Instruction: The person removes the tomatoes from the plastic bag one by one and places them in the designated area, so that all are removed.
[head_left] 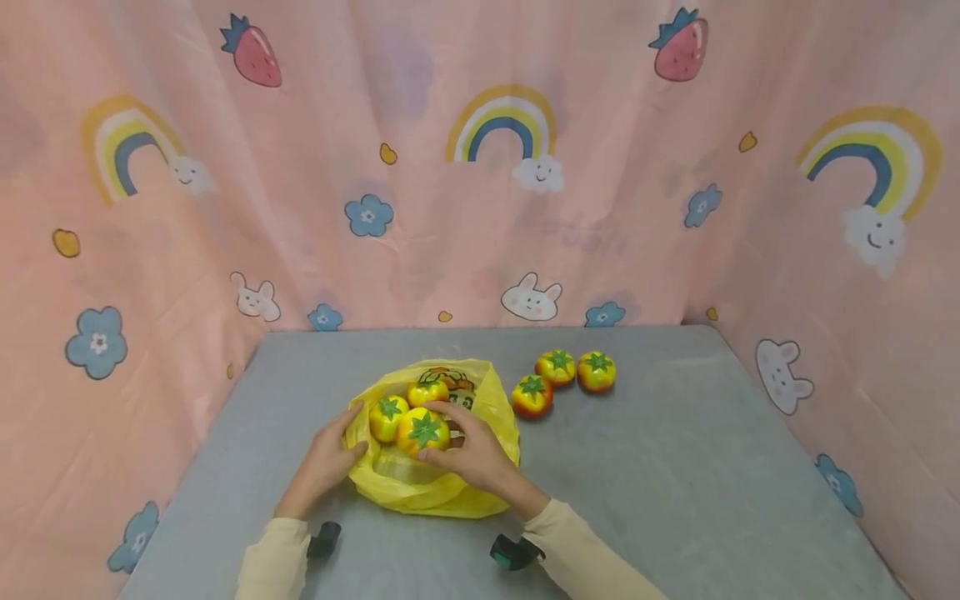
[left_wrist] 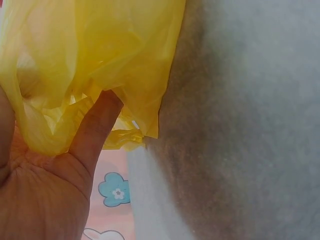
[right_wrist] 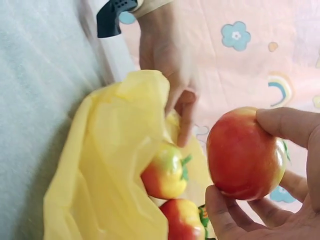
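Observation:
A yellow plastic bag (head_left: 427, 500) lies on the table with its mouth spread. My left hand (head_left: 326, 454) grips its left rim; in the left wrist view the thumb (left_wrist: 97, 125) hooks into the thin plastic. Over the mouth, my right hand (head_left: 483, 454) holds a red-and-yellow tomato (head_left: 423, 432) with a green star-shaped top. The right wrist view shows that tomato (right_wrist: 245, 155) between thumb and fingers, apart from the others. Inside the bag are two more, a left tomato (head_left: 388, 418) and a rear tomato (head_left: 428, 392).
To the right of the bag, three tomatoes sit on the grey table (head_left: 637, 500): a near one (head_left: 532, 397), a middle one (head_left: 556, 367) and a right one (head_left: 596, 372). A pink patterned curtain (head_left: 420, 275) hangs behind and along both sides.

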